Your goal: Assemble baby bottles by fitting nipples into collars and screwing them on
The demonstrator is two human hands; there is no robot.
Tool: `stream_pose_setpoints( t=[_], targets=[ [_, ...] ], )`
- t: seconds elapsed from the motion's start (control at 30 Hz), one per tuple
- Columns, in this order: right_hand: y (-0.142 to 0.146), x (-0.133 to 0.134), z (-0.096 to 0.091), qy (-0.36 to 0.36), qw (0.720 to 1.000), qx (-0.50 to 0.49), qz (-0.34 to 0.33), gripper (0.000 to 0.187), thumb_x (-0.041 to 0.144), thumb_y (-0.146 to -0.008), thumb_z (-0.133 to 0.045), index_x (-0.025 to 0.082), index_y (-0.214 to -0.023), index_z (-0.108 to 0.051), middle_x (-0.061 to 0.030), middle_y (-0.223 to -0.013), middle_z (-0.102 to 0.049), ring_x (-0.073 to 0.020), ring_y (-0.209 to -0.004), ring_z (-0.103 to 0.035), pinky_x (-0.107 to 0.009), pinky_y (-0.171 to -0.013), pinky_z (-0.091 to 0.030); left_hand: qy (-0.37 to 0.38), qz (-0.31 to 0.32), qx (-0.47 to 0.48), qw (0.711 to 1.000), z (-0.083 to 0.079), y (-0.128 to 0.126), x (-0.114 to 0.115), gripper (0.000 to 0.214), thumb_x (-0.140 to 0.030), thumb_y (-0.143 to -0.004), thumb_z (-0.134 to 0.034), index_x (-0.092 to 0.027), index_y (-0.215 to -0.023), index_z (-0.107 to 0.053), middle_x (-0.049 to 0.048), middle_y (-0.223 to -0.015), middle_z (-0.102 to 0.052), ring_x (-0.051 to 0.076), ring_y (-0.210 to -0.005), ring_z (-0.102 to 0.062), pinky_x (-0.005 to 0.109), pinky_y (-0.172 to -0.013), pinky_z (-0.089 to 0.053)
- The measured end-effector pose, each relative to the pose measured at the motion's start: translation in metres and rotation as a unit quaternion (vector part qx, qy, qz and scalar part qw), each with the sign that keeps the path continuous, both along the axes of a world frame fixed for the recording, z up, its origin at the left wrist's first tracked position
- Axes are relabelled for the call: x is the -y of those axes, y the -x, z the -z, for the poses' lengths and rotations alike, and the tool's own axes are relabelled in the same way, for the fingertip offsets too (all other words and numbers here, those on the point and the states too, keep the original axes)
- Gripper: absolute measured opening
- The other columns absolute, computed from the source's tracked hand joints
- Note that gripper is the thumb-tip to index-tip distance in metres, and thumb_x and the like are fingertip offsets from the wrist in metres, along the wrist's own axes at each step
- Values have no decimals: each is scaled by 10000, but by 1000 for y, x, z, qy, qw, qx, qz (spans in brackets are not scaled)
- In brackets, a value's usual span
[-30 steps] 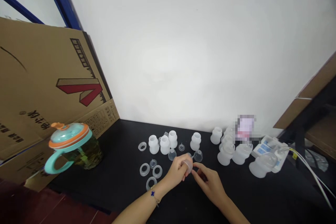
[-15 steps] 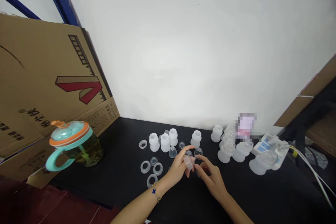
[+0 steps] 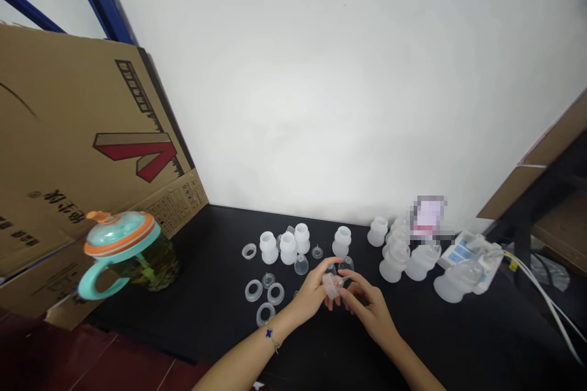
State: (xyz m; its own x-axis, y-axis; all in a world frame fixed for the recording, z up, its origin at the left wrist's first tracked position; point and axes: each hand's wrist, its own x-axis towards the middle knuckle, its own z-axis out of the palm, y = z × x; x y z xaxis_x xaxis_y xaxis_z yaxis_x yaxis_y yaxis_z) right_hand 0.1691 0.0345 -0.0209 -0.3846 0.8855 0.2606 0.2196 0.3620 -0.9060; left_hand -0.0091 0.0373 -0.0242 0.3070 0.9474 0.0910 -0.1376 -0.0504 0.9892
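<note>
My left hand (image 3: 312,293) pinches a small clear plastic cap piece (image 3: 331,284) between thumb and fingers above the black table (image 3: 206,317). My right hand (image 3: 369,308) meets it from the right, its fingertips closed on the same piece. A bracelet with a blue charm (image 3: 269,335) circles my left wrist. Just beyond the hands lie small clear domes (image 3: 301,265) and white bottle-shaped parts (image 3: 288,248). Several translucent rings (image 3: 253,291) lie to the left of my left hand.
A teal and orange lidded jug (image 3: 123,253) stands at the left beside a leaning cardboard box (image 3: 82,146). More white parts (image 3: 408,256) and a white device with cables (image 3: 477,253) sit at the right. A white wall rises behind.
Both hands have shifted slightly away from me with the clear piece, and the fingers have turned it between them. The camera has tilted a little.
</note>
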Motion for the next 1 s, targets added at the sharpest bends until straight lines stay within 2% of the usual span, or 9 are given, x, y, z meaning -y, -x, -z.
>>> stream_pose_setpoints(
  t=[0.17, 0.37, 0.6, 1.0],
  targets=[
    [-1, 0, -1, 5, 1000, 11, 5, 420, 549, -948, -540, 203, -1142, -679, 28, -578, -610, -152, -510, -576, -243, -510, -448, -19, -7, -27, 999, -2, 1, 0, 418, -367, -914, -627, -184, -1289, -603, -26, -607, -614, 96, -432, -513, 173, -420, -403],
    [0, 1, -1, 14, 1000, 4, 24, 369, 522, -947, -558, 196, -1064, -684, 45, -555, -551, -139, -490, -530, -221, -469, -378, -43, -20, -57, 997, 3, 1, 0, 379, -310, -901, -602, -175, -1253, -630, -26, -599, -614, 106, -440, -528, 179, -436, -417],
    [-1, 0, 5, 42, 999, -16, 22, 368, 534, -942, -563, 198, -1054, -661, 58, -573, -508, -126, -482, -494, -215, -452, -354, -54, -13, -70, 996, 12, 1, -1, 329, -288, -908, -586, -169, -1208, -649, -20, -646, -613, 105, -471, -530, 184, -457, -425],
    [-1, -2, 9, 53, 998, -27, 13, 358, 533, -943, -566, 198, -1036, -650, 68, -553, -470, -108, -460, -432, -209, -437, -331, -61, -15, -89, 994, 11, 1, 0, 279, -272, -900, -588, -156, -1138, -674, -12, -671, -619, 102, -475, -544, 187, -460, -430]
  ],
)
